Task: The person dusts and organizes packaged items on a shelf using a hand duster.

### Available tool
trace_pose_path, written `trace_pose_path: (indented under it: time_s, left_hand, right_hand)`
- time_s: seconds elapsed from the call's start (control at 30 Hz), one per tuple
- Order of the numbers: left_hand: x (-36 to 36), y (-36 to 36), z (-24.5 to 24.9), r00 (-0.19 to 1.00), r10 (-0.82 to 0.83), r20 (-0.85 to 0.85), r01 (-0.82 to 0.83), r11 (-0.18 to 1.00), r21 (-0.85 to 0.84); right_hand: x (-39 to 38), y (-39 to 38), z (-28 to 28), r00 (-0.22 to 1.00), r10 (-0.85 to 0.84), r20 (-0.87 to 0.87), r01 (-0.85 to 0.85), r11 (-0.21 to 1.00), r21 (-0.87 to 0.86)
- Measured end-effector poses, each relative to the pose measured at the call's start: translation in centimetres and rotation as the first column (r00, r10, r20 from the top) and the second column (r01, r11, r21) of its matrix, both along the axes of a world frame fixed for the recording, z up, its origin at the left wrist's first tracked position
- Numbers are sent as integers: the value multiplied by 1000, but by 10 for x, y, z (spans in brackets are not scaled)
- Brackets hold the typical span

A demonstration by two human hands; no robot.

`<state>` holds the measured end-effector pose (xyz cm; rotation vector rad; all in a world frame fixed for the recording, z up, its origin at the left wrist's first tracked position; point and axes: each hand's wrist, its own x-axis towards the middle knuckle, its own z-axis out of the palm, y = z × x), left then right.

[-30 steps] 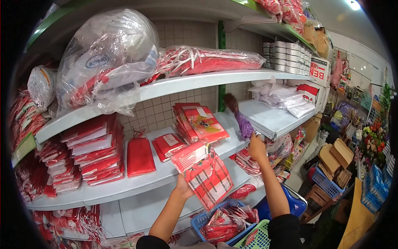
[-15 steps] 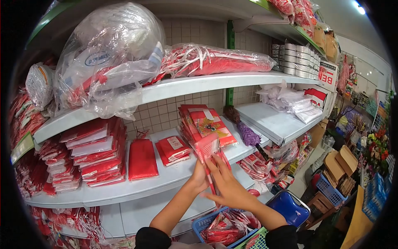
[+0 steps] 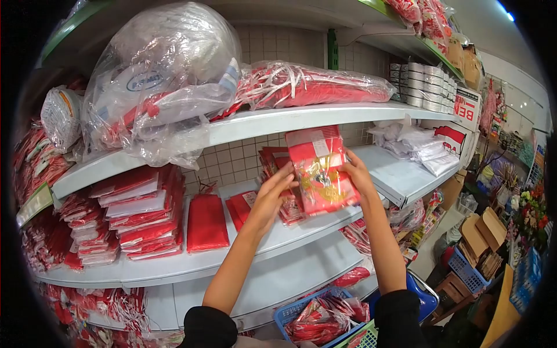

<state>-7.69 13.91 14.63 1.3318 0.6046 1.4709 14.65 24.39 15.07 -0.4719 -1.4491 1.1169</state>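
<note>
A red plastic-wrapped packet (image 3: pixel 318 165) with a gold printed design is tilted up over the middle shelf, in front of a stack of similar red packets (image 3: pixel 271 158). My right hand (image 3: pixel 360 177) grips its right edge. At the left edge, my left hand (image 3: pixel 271 196) has its fingertips against the packet, with the thumb side low. To the left of that hand lie a small pile of red packets (image 3: pixel 239 207) with a white label and a flat red packet (image 3: pixel 207 223).
Tall stacks of folded red and white packets (image 3: pixel 148 217) fill the shelf's left side. Above, a large clear bag (image 3: pixel 168 52) and a long red bundle (image 3: pixel 325 90) sit on the upper shelf (image 3: pixel 278 124). Below stands a blue basket (image 3: pixel 284 316) of red packets.
Both hands have moved up and forward, and spread to opposite sides. The packet, edge-on before, now shows its printed face over the stack. The view has shifted slightly.
</note>
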Motion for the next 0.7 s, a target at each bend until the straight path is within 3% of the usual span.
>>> trace_pose_path:
  time_s: [0.07, 0.1, 0.17, 0.23, 0.27, 0.33, 0.43, 0.47, 0.53, 0.67, 0.7]
  left_hand:
    - [0, 34, -7, 958, 208, -198, -187, 975, 122]
    - [-1, 46, -10, 906, 314, -283, -266, 944, 194]
    - [-3, 53, -12, 771, 322, -549, -290, 946, 148]
    - [-3, 63, -28, 737, 339, -585, -295, 940, 173]
    - [-4, 64, -32, 699, 382, -604, -304, 924, 232]
    - [-6, 71, -41, 579, 535, -616, -355, 845, 400]
    - [-12, 79, -52, 171, 872, -458, -461, 482, 746]
    - [-15, 82, -52, 287, 822, -491, -499, 566, 657]
    - [-20, 86, -47, 512, 696, -504, -526, 718, 456]
    - [-25, 96, -49, 751, 549, -366, -490, 836, 247]
    - [-23, 92, -45, 780, 529, -336, -484, 849, 212]
  right_hand:
    - [-16, 28, -4, 984, -132, 117, 123, 990, 75]
    - [-18, 45, -12, 940, -189, 283, 157, 978, 135]
    - [-21, 83, -32, 759, -313, 571, 189, 945, 267]
    - [-30, 110, -58, 543, -477, 691, 264, 878, 399]
    - [-33, 120, -71, 518, -554, 651, 314, 832, 457]
    - [-35, 94, -59, 550, -553, 626, 367, 833, 414]
    - [-38, 76, -50, 568, -649, 507, 448, 760, 472]
    - [-39, 74, -48, 566, -693, 447, 477, 717, 507]
    - [-44, 72, -37, 667, -633, 394, 485, 770, 416]
    - [-57, 112, -40, 930, -344, 132, 327, 935, 134]
    - [-63, 119, -41, 908, -391, 150, 368, 916, 160]
